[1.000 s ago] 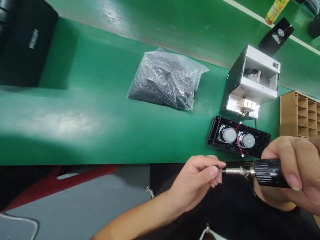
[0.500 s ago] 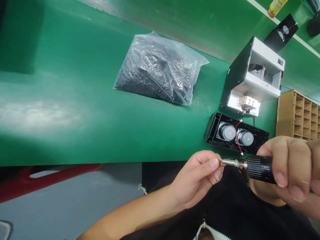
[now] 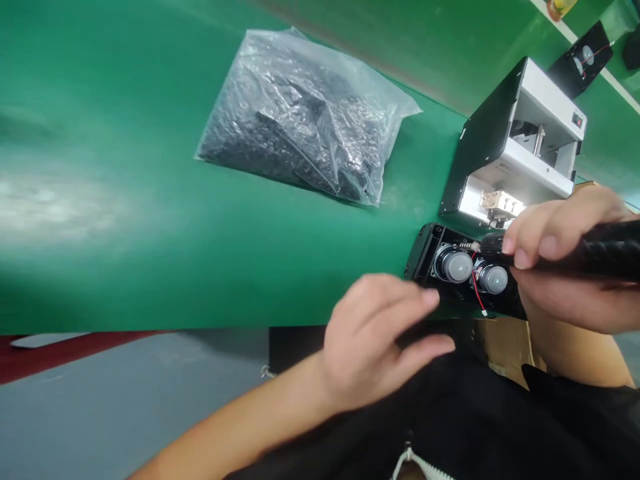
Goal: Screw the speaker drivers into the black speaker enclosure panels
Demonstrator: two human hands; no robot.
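My right hand (image 3: 570, 233) is wrapped round a black electric screwdriver (image 3: 607, 245). Its metal bit points left, over the upper part of a black speaker housing (image 3: 425, 257) that lies on the green bench. Two round grey speaker drivers (image 3: 457, 267) sit in this housing, with a red wire (image 3: 475, 283) ending in a white plug between them. Whether the bit touches the housing I cannot tell. Just below and left of the housing hovers my left hand (image 3: 383, 340), thumb and fingers apart, with nothing visible in it.
Behind the housing stands a silver and black screw feeder machine (image 3: 500, 153). A clear plastic bag (image 3: 305, 127) of small dark parts lies left of it on the green bench (image 3: 150, 267). Another black housing (image 3: 583, 60) is at the far right. Cardboard (image 3: 507, 343) shows below the bench edge.
The screwdriver has moved from my left fingertips up over the speaker housing. My left hand has let go of the bit tip and spread its fingers. The view has shifted slightly.
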